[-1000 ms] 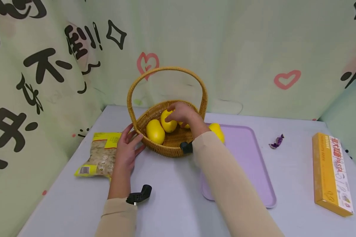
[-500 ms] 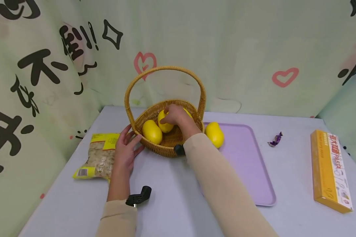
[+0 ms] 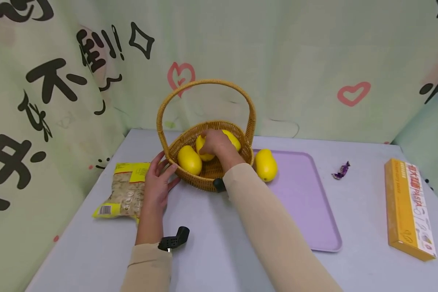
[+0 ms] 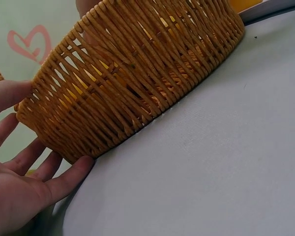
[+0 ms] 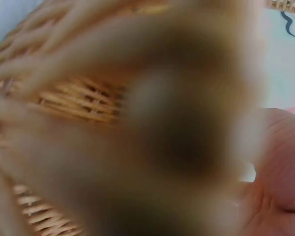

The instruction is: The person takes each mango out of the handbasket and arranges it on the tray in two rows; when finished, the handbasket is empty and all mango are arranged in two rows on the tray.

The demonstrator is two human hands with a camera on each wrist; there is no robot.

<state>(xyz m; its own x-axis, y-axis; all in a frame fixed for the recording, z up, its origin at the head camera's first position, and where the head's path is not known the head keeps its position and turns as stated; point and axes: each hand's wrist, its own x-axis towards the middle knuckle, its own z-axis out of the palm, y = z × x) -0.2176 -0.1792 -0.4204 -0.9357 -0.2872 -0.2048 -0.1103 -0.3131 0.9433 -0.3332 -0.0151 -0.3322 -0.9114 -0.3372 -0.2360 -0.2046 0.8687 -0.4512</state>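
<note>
A brown wicker basket (image 3: 200,183) with a tall handle stands at the back of the table. My left hand (image 3: 157,184) grips its left end, thumb in front and fingers behind; the left wrist view shows the fingertips against the woven wall (image 4: 113,88). Inside the basket, my right hand (image 3: 219,142) holds the middle yellow mango (image 3: 206,157) from above, partly hiding it. One mango (image 3: 190,160) lies to its left and another (image 3: 232,139) to its right. In the right wrist view, part of my right hand (image 5: 285,167) shows beside blurred wicker; its fingertips are hidden.
Right of the basket lies a lilac tray (image 3: 310,202) with a mango (image 3: 265,165) at its back left corner. Beyond it are a purple-wrapped candy (image 3: 341,170) and a yellow pasta box (image 3: 410,209). A yellow snack bag (image 3: 125,190) lies beside my left hand.
My right hand has shifted slightly left, and its fingers have come round the middle mango. The right sleeve has moved left, uncovering the mango on the tray. My left hand stays on the basket.
</note>
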